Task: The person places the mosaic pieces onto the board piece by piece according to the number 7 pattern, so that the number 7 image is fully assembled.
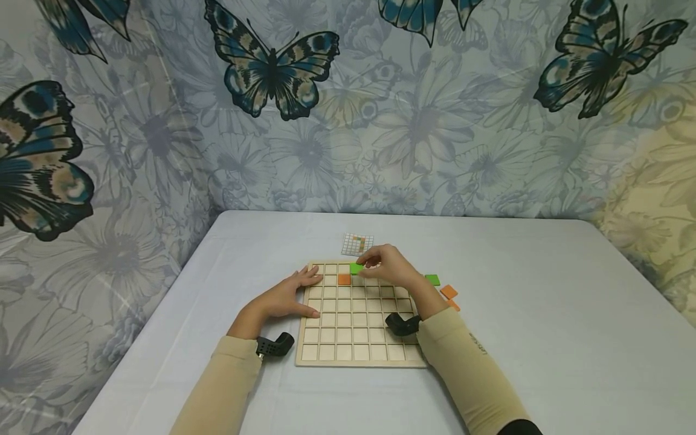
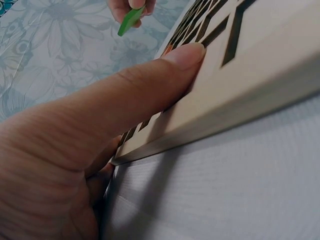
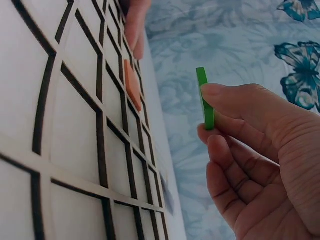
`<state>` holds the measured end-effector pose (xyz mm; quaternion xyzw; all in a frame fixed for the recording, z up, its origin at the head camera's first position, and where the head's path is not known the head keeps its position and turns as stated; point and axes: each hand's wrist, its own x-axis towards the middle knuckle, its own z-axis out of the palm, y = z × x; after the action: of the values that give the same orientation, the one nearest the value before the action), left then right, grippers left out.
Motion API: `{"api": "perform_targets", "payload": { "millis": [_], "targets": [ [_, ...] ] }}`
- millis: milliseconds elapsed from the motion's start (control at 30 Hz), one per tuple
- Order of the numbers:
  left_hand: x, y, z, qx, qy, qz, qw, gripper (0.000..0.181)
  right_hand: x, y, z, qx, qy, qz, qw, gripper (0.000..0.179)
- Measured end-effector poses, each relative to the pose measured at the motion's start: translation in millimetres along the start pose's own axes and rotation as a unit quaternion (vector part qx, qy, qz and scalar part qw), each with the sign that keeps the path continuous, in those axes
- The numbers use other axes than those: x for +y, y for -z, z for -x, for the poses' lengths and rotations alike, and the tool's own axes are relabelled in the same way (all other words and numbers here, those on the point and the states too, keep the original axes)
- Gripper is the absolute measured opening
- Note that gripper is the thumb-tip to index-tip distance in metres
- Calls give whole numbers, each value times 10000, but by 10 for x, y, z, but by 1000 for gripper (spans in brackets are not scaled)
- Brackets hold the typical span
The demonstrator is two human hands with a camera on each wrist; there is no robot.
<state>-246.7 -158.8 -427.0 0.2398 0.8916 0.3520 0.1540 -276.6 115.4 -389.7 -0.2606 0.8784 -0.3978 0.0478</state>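
A pale wooden grid board (image 1: pixel 360 352) lies flat on the table, divided into square cells. My left hand (image 1: pixel 281 297) rests on its left edge with fingers spread, and in the left wrist view the thumb (image 2: pixel 145 82) lies over the rim. Between thumb and fingertips my right hand (image 1: pixel 388 266) pinches a green square tile (image 3: pixel 201 77). That tile is held above the far rows, clear of the grid in the right wrist view. One orange square tile (image 1: pixel 344 279) sits on the board near its far side.
Just beyond the board lies a small card (image 1: pixel 350 248) printed with a coloured grid. To the right of the board are a green tile (image 1: pixel 432 280) and two orange tiles (image 1: pixel 449 292). A white cloth covers the table (image 1: pixel 549 338), with a patterned curtain (image 1: pixel 424 139) behind.
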Motion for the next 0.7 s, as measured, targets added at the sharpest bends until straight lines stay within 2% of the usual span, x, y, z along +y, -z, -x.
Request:
{"api": "perform_targets", "payload": {
  "millis": [200,467,700],
  "targets": [
    [-7,-2,-3,4,8,-15,10000,88,49,-65,-21,38,-140,-88,9999,24],
    [-7,0,-9,11,-27,-23,10000,88,225,-159,-31,-32,-454,-432,9980,24],
    [-10,5,-9,16,-17,-29,10000,89,288,-195,-15,-9,-330,-421,9986,25]
  ]
}}
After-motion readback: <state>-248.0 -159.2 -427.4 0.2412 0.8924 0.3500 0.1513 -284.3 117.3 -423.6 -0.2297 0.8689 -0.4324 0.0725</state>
